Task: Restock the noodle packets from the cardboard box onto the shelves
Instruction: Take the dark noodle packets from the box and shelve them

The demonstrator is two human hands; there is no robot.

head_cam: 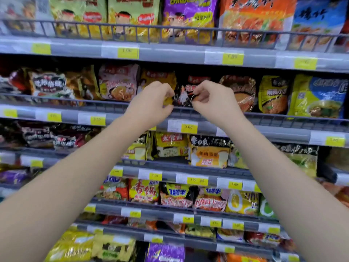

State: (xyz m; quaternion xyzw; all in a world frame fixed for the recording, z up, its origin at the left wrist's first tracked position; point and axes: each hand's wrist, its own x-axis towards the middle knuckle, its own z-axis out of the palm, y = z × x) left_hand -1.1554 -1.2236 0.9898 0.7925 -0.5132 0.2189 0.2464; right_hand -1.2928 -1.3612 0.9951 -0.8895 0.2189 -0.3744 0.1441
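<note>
Head view. Black crinkly plastic noodle packet with red and white print [182, 94] stands upright on the grey metal shelf [69, 116]. It sits just behind the low wire rail [98, 104], between a yellow packet [157, 78] and a brown-gold foil packet [238, 91].

Left hand [151, 103] pinches the packet's left edge, fingers curled close together. Right hand [211, 100] pinches the right edge between thumb and curled fingers.

Step, as judged: seating the packet in its facing.

To do it well:
- keep both pinches level so it settles square
- get the base fully behind the rail
- print forward, lined up over the yellow price tag [188, 127]

Risk: crowding the neighbours and tipping them backward.
</note>
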